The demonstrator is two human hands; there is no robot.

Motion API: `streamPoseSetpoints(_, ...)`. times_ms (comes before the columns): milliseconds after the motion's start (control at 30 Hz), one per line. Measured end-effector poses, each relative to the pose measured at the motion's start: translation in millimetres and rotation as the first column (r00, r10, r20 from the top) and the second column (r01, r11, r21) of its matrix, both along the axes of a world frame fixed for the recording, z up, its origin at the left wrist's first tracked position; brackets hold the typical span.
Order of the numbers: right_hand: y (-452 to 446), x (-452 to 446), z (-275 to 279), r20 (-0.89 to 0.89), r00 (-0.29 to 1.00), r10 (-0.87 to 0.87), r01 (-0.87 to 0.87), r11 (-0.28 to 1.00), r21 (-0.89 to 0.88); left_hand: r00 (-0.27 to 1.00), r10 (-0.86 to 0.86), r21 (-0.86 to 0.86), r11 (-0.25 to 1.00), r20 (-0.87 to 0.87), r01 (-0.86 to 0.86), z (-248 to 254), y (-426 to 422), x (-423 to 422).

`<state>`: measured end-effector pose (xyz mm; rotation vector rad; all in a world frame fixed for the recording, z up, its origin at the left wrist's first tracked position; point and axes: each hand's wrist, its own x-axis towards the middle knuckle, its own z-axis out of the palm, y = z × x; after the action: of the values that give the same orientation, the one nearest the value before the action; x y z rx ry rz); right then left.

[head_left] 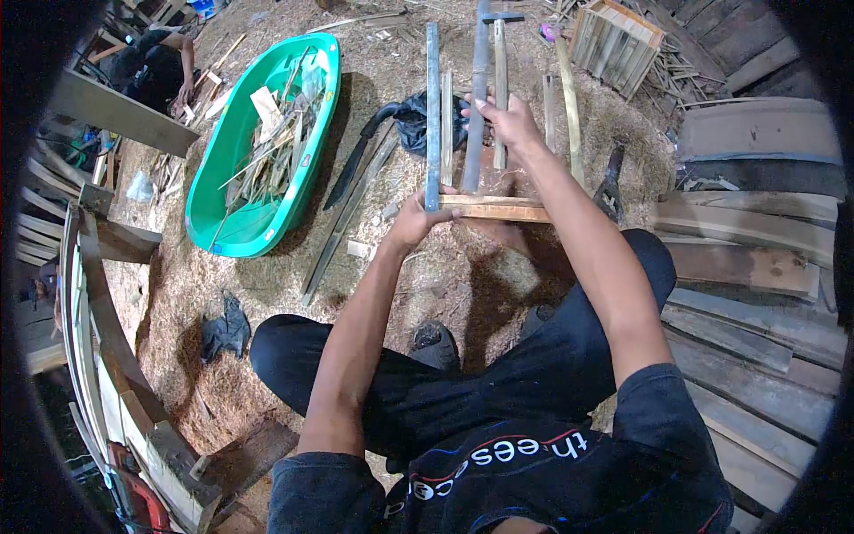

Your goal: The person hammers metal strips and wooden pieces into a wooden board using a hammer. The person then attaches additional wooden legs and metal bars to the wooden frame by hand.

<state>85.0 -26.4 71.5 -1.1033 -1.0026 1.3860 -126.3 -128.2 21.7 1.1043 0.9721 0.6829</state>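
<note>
Nearest the lap, the left hand (414, 222) is gripping a wooden crosspiece (507, 212) at its corner with a blue-grey side slat (433, 111). Just beyond, a grey slat (473, 160) is pointing away from the person, square to the crosspiece; farther out, the right hand (509, 125), the nearer one, is grasping it between thumb and fingers.

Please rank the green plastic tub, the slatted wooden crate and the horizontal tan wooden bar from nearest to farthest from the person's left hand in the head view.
1. Horizontal tan wooden bar: touching the left hand, extending to its right.
2. Green plastic tub: apart from it, to the left.
3. Slatted wooden crate: farthest, ahead and to the right.
</note>
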Motion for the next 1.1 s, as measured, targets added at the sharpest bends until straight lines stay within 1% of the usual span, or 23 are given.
streamPoseSetpoints(133, -3, -3, 3, -0.04, 0.998, 0.044, -0.046, 0.999, -0.029, 0.999, 0.048, 0.01, 0.999, 0.022, -0.048, 0, 0, 2)
streamPoseSetpoints(200, -1, -4, 9, -0.304, 0.948, 0.094, -0.111, 0.993, -0.039, 0.998, 0.06, 0.003, 0.998, 0.01, -0.06, 0, 0, 3)
streamPoseSetpoints(233, 0, -5, 13, -0.427, 0.897, 0.114, -0.143, 0.989, -0.037, 0.998, 0.064, 0.001, 0.998, 0.005, -0.064, 0, 0, 4)
streamPoseSetpoints(333, -3, -6, 23, -0.702, 0.701, 0.125, -0.188, 0.982, -0.013, 0.996, 0.084, -0.001, 0.996, -0.024, -0.084, -3, 5, 6)
streamPoseSetpoints(367, -4, -5, 26, -0.715, 0.693, 0.095, -0.185, 0.982, -0.049, 0.995, 0.088, 0.016, 0.996, -0.035, -0.088, -5, 7, 7)
streamPoseSetpoints(467, -4, 4, 27, -0.67, 0.738, 0.084, -0.176, 0.982, -0.071, 0.991, 0.108, 0.064, 0.993, -0.076, -0.103, -5, 10, 10)
streamPoseSetpoints(533, -3, 14, 22, -0.71, 0.676, 0.196, -0.271, 0.962, 0.007, 0.985, 0.134, 0.09, 0.988, -0.11, -0.124, 1, 11, 13)
streamPoseSetpoints(567, -1, 20, 19, -0.726, 0.641, 0.251, -0.316, 0.948, 0.049, 0.985, 0.142, 0.1, 0.986, -0.101, -0.132, 1, 13, 15)
streamPoseSetpoints(667, -6, 26, 25, -0.653, 0.68, 0.335, -0.373, 0.924, 0.085, 0.983, 0.166, 0.128, 0.979, -0.072, -0.156, -6, 22, 19)
streamPoseSetpoints(700, -11, 25, 31, -0.624, 0.707, 0.333, -0.371, 0.926, 0.073, 0.982, 0.176, 0.13, 0.977, -0.065, -0.166, -8, 24, 20)
streamPoseSetpoints(733, -15, 21, 37, -0.598, 0.739, 0.311, -0.346, 0.936, 0.059, 0.981, 0.187, 0.131, 0.975, -0.059, -0.178, -8, 25, 21)
streamPoseSetpoints(833, -25, 16, 47, -0.524, 0.821, 0.229, -0.266, 0.964, 0.003, 0.971, 0.187, 0.154, 0.975, -0.151, -0.163, -5, 30, 22)
streamPoseSetpoints(933, -36, 18, 61, -0.523, 0.808, 0.273, -0.302, 0.953, 0.031, 0.974, 0.211, 0.238, 0.954, -0.089, -0.185, -12, 36, 24)
streamPoseSetpoints(967, -32, 25, 51, -0.597, 0.704, 0.385, -0.385, 0.913, 0.134, 0.972, 0.218, 0.212, 0.957, -0.088, -0.196, -14, 37, 25)
streamPoseSetpoints(1000, -33, 28, 52, -0.618, 0.662, 0.423, -0.422, 0.893, 0.159, 0.951, 0.275, 0.361, 0.909, -0.139, -0.21, -17, 39, 26)
streamPoseSetpoints(1067, -35, 32, 53, -0.652, 0.573, 0.496, -0.49, 0.845, 0.212, 0.892, 0.403, 0.631, 0.751, -0.206, -0.194, -20, 46, 28)
streamPoseSetpoints(1100, -38, 30, 54, -0.614, 0.629, 0.476, -0.467, 0.863, 0.19, 0.841, 0.503, 0.675, 0.693, -0.199, -0.255, -15, 50, 30)
